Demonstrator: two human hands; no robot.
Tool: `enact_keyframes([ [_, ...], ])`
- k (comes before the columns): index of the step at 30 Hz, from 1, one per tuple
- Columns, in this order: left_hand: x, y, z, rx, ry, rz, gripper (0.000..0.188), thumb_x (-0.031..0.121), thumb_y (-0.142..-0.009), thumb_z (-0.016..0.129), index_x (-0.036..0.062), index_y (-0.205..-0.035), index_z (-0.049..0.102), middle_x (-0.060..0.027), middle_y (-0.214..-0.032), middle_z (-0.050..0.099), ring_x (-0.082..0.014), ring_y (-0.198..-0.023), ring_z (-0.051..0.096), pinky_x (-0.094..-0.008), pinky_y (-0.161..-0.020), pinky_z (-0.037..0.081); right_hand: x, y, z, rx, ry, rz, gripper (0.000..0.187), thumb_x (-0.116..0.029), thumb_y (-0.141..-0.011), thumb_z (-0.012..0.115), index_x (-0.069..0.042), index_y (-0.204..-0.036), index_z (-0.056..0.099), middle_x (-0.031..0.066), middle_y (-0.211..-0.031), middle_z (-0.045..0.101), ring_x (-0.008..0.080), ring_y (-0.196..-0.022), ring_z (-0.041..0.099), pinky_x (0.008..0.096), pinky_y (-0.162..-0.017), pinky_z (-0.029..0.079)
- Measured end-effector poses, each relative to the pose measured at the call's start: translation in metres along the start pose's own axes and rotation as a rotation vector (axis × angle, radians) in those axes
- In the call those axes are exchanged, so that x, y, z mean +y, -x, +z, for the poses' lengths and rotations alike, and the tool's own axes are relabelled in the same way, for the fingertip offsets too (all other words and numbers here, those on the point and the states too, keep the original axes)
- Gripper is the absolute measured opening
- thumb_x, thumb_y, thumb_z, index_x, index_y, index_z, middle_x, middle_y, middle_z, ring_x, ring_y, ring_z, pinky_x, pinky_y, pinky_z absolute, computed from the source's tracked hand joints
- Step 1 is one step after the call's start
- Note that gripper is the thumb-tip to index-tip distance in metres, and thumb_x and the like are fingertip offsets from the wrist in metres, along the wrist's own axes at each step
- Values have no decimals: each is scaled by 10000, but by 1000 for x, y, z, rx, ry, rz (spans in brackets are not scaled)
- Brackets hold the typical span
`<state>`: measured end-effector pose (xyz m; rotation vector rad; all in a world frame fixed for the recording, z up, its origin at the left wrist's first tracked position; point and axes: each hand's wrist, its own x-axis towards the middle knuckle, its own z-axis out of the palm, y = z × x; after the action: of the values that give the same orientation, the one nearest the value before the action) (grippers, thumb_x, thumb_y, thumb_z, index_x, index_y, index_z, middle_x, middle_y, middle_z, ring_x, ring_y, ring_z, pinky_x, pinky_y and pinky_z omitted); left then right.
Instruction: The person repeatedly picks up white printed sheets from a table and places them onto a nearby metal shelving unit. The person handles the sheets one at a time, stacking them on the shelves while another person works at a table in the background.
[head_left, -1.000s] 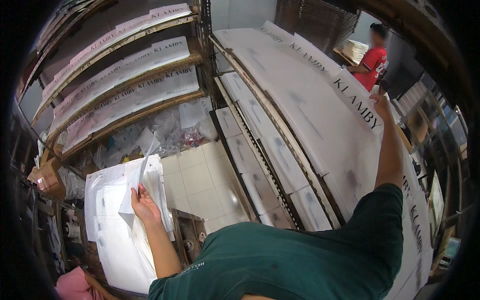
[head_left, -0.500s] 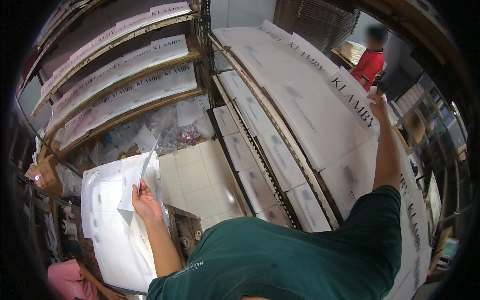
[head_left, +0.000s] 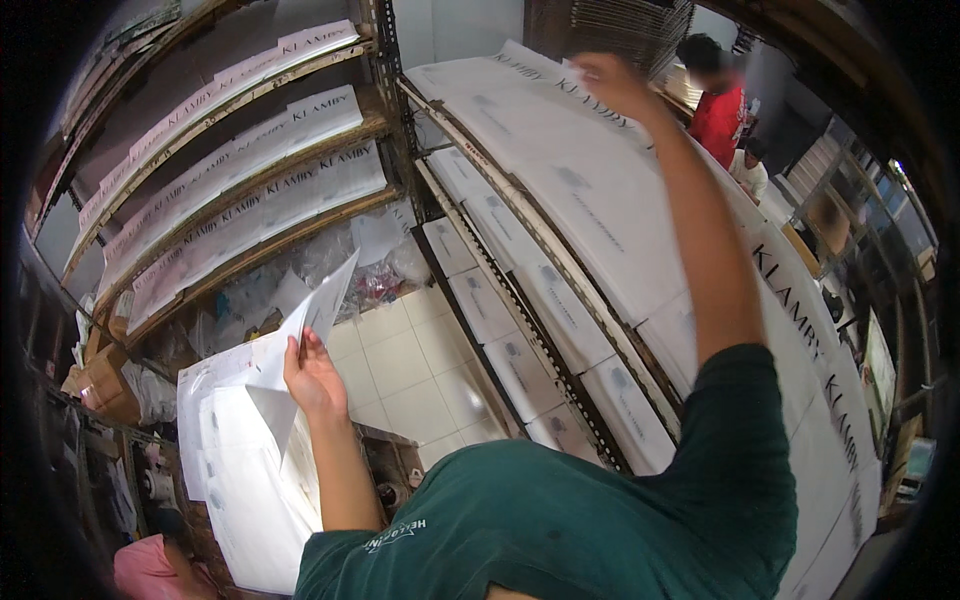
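My left hand (head_left: pixel 318 380) is closed on the edge of a thin white printed sheet (head_left: pixel 327 298), which stands tilted up from a pile. Beneath it lies a thick stack of white sheets (head_left: pixel 240 490), bright under the light, some with small grey print. My right arm stretches over the long upper shelf at the right. There my right hand (head_left: pixel 612 88), somewhat blurred, has its fingers curled at the far edge of a white sheet (head_left: pixel 560 115) with dark lettering. Its fingertips seem to pinch that sheet's corner. Part of the row is hidden behind my forearm.
Lower racks (head_left: pixel 545 300) hold more printed sheets. A shelf unit (head_left: pixel 250 135) at the left carries rows of similar sheets. Clear plastic wrap (head_left: pixel 300 265) and a cardboard box (head_left: pixel 105 385) lie below. Co-workers in red (head_left: pixel 718 120), white (head_left: pixel 748 175) and pink (head_left: pixel 150 570) are nearby.
My right hand has moved left and away from me along the far edge of the upper shelf. My left hand still holds its sheet, now tilted more to the right.
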<state>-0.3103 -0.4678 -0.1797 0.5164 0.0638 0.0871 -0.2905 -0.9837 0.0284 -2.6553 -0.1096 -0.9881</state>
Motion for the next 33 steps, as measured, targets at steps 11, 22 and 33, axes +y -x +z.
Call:
enact_keyframes([
  [11, -43, -23, 48, -203, 12, -162, 107, 108, -830, 507, 21, -880, 545, -59, -858, 586, -151, -832, 550, -259, -801, 431, -298, 93, 190, -291, -528, 102, 410, -363, -809, 527, -103, -1126, 540, 146, -944, 622, 259, -691, 620, 338, -637, 477],
  [22, -27, 73, -51, -196, -231, -484, 348, 297, -838, 544, 102, -1121, 487, -35, -963, 535, -133, -869, 524, -283, -746, 441, -264, 135, 253, 39, -805, 348, 255, 25, -720, 474, -34, -917, 626, 11, -736, 539, 69, -607, 466, 207, -518, 365],
  [33, 33, 118, -182, 541, -44, -44, 371, 340, -768, 622, 104, -1022, 488, -33, -902, 502, -127, -799, 491, -266, -694, 431, -194, 145, 325, 11, -1210, 581, 372, 54, -718, 474, -27, -1079, 515, 48, -896, 496, 133, -743, 513, 237, -647, 437],
])
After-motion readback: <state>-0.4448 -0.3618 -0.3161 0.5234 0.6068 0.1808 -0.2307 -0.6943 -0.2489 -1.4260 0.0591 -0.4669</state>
